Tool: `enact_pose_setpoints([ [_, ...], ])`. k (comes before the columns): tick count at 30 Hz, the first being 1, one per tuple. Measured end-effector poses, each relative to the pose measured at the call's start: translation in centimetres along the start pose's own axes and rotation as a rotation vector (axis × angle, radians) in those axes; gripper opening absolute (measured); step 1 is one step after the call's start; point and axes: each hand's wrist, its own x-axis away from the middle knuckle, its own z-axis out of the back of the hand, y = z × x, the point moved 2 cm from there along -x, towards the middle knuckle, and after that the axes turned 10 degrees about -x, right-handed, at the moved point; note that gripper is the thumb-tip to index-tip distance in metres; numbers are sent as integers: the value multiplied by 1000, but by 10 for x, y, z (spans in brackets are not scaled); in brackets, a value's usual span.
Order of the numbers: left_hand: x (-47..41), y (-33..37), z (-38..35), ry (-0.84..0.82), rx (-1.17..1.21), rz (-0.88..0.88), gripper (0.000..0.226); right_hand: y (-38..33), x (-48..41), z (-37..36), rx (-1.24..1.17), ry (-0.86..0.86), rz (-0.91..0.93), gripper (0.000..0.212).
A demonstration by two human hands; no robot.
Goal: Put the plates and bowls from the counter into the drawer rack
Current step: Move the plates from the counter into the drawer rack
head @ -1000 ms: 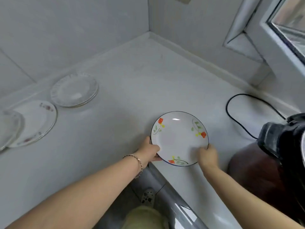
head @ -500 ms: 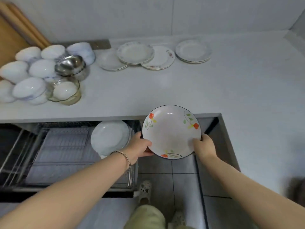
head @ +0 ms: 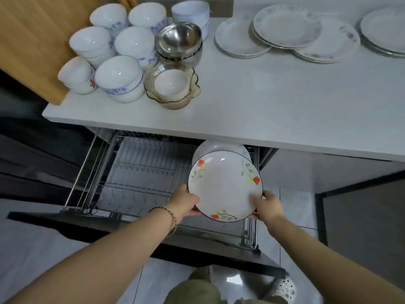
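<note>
I hold a white flowered plate (head: 223,187) with a dark rim in both hands, tilted towards me over the right side of the open drawer rack (head: 140,172). My left hand (head: 185,204) grips its left edge and my right hand (head: 266,206) its lower right edge. Just behind it a white plate (head: 210,148) stands upright in the rack. On the counter (head: 274,102) sit several white bowls (head: 118,77), steel bowls (head: 178,40), a glass bowl (head: 173,88) and several flat plates (head: 285,29).
A wooden board (head: 32,40) leans at the counter's left end. The wire rack's left and middle slots hold nothing. Below are grey floor tiles, the drawer's dark front panel (head: 153,238) and my feet in pale shoes (head: 282,288).
I lifted the flowered plate off the counter corner, turned left and lowered it down in front of the drawer rack, close to the upright white plate.
</note>
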Motion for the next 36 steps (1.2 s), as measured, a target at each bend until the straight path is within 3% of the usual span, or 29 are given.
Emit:
enact_pose_setpoints([
  [10, -125, 8, 10, -78, -82, 46, 34, 15, -94, -52, 2, 146, -71, 37],
  [18, -199, 30, -3, 5, -326, -120, 40, 9, -149, -63, 18, 268, -4, 37],
  [26, -209, 26, -2, 125, -537, -297, 36, 25, -156, -69, 127, 381, 65, 33],
  [30, -206, 26, -1, 55, -668, -349, 49, 19, -146, -66, 259, 370, 62, 42],
  [33, -193, 26, -1, -12, -778, -340, 56, 15, -133, -53, 350, 239, 17, 49],
  [36, -162, 30, -1, -15, -978, -352, 37, 13, -118, -31, 477, 66, -77, 45],
])
